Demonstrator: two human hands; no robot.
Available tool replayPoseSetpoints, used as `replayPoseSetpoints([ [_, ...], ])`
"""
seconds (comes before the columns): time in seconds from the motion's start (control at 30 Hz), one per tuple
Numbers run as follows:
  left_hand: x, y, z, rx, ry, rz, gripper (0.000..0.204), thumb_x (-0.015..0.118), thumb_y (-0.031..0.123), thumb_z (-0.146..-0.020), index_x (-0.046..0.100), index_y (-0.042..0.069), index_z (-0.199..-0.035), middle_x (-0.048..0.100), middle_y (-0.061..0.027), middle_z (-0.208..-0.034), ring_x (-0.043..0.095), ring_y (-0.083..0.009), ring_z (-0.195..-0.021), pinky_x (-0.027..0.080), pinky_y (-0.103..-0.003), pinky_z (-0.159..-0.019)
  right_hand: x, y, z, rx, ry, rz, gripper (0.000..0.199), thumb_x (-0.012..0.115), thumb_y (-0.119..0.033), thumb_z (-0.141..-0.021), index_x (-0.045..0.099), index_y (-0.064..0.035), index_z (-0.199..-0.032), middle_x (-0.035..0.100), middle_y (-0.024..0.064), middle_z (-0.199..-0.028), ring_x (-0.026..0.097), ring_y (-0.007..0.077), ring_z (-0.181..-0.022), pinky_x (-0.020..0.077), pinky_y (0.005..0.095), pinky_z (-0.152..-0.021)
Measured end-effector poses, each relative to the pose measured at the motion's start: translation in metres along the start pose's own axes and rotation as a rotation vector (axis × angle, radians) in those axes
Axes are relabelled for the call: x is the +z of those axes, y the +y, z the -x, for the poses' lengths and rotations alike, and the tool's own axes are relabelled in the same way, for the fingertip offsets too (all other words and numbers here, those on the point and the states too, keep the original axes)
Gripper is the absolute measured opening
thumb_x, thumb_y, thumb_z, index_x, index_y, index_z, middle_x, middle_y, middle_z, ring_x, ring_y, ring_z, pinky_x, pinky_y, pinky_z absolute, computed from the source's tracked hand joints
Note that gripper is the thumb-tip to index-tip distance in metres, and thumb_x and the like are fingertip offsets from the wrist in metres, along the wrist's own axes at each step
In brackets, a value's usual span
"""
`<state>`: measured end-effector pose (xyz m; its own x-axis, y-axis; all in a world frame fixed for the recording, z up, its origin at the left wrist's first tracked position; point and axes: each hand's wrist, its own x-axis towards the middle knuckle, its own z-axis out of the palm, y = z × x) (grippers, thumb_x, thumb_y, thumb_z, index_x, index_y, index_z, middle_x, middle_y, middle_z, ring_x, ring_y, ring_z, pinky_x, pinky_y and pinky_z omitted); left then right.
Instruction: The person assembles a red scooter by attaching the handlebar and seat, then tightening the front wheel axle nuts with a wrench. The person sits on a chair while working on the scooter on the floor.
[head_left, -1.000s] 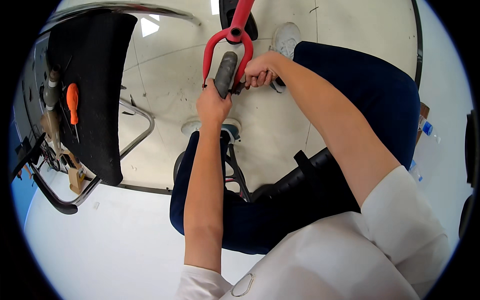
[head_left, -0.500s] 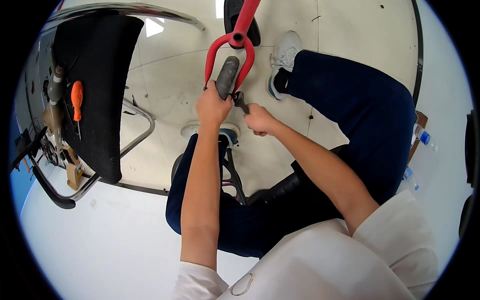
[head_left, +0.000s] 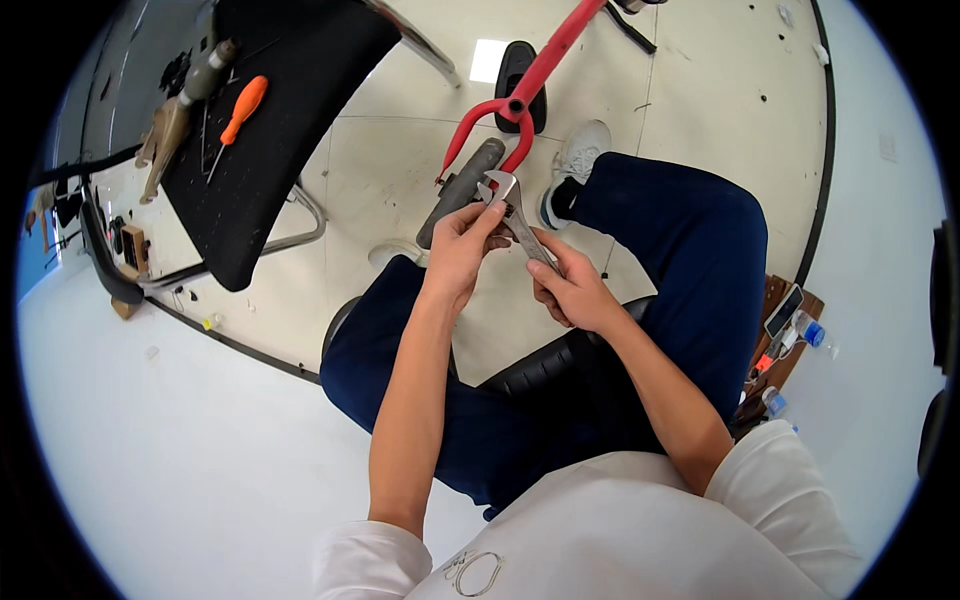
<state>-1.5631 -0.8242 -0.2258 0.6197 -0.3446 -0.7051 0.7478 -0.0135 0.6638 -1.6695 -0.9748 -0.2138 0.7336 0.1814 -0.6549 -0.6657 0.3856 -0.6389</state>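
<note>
My right hand (head_left: 575,285) is closed around the handle of a silver adjustable wrench (head_left: 528,232), whose jaws point away from me. My left hand (head_left: 465,248) pinches the wrench just below its jaws, thumb on the adjuster area. Behind the wrench head lies a grey tyred wheel (head_left: 462,190), seen edge-on and tilted. It sits at the legs of a red fork (head_left: 515,110), part of a red frame (head_left: 560,50) reaching up and away. The wrench head overlaps the wheel in this view, so I cannot tell whether they touch.
At left stands a chair with a black seat (head_left: 285,110). On it lie an orange-handled screwdriver (head_left: 245,105) and a grey-and-tan tool (head_left: 200,85). A black oval piece (head_left: 518,70) is under the frame. To my right, a brown wooden stand (head_left: 790,345) holds a phone (head_left: 783,312) and bottles.
The wrench has come back from the fork end toward me. My left hand has let go of the wheel and now grips the wrench. The view has shifted, and the wheel appears more tilted.
</note>
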Motion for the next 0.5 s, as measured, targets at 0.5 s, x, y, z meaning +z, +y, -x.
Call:
replayPoseSetpoints([
  [0.5, -0.009, 0.006, 0.015, -0.100, -0.029, 0.157, 0.024, 0.071, 0.014, -0.087, 0.065, -0.003, -0.103, 0.064, -0.0067, -0.092, 0.061, -0.0151, -0.087, 0.048, -0.031, -0.080, 0.004, -0.006, 0.009, 0.011, -0.037, 0.063, 0.049, 0.053, -0.016, -0.098, 0.038, -0.0066, -0.144, 0.045, -0.0005, -0.061, 0.036, 0.0063, -0.044, 0.0291, 0.0234, -0.040],
])
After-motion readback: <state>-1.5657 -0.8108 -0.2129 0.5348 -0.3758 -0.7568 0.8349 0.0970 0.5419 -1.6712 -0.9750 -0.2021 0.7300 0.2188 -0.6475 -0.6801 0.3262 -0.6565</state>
